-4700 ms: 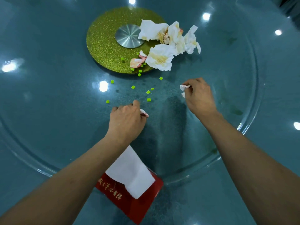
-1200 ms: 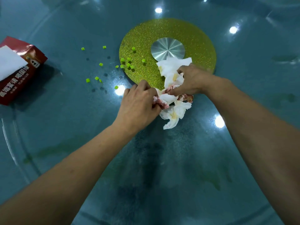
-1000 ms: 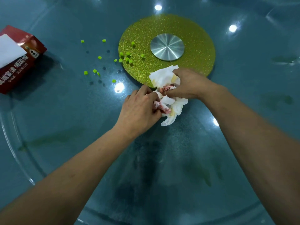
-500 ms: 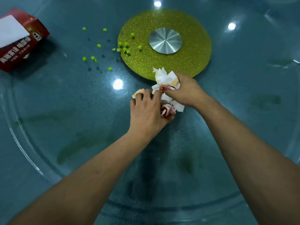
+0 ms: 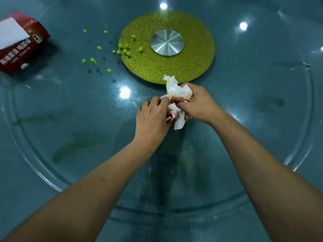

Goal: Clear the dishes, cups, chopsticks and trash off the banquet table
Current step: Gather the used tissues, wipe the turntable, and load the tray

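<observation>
A wad of crumpled white tissues (image 5: pixel 173 89), stained red and yellow, sits on the glass turntable (image 5: pixel 227 154) just in front of the gold disc (image 5: pixel 192 67). My left hand (image 5: pixel 153 117) grips the wad from the left with curled fingers. My right hand (image 5: pixel 197 102) grips it from the right, fingers wrapped over the top. Both hands squeeze it together, and a tail of tissue hangs out below. Several small green cubes (image 5: pixel 125 50) lie scattered on the disc's left edge and on the glass beside it.
A red tissue box (image 5: pixel 21 48) with a white sheet sticking out lies at the far left. A metal hub (image 5: pixel 167 42) sits in the disc's centre. Greenish smears mark the glass at left and right. The turntable's rim curves near me.
Both hands have gathered the loose tissues off the gold disc and dragged them toward me onto the glass, packing them into a tighter wad. The green cubes and box stayed put.
</observation>
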A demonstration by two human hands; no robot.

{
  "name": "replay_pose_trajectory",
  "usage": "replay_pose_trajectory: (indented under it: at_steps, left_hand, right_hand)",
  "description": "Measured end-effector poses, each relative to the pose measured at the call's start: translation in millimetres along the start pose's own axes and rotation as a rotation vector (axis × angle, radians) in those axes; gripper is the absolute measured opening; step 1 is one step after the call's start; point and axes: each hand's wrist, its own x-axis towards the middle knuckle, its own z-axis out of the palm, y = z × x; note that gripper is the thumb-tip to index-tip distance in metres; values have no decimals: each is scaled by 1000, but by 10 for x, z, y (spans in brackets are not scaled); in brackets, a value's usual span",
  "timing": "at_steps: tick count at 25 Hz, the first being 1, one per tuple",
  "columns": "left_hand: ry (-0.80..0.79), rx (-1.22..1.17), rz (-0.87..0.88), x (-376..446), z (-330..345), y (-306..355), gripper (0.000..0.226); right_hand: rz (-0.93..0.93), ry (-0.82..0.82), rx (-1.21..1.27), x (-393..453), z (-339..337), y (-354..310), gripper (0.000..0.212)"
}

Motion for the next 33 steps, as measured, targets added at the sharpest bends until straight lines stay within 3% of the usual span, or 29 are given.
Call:
replay_pose_trajectory:
  at_steps: [6, 11, 25, 29, 33]
  left_hand:
    - [11, -230, -39, -103, -134, 90, 38]
    - [-27, -362, 34, -322, -250, 133, 53]
    - [-229, -515, 278, -842, -453, 711, 57]
    - [-255, -505, 334, -979, -404, 953, 51]
    - [-330, -527, 424, -1155, -367, 1155, 53]
  right_hand:
    - [37, -66, 240, -425, -28, -75, 20]
    - [34, -93, 289, -829, -73, -154, 41]
    - [46, 183, 252, -1980, -292, -108, 28]
    - [71, 124, 355, -2386, -435, 87, 47]
    - [67, 228, 261, -2720, -507, 218, 51]
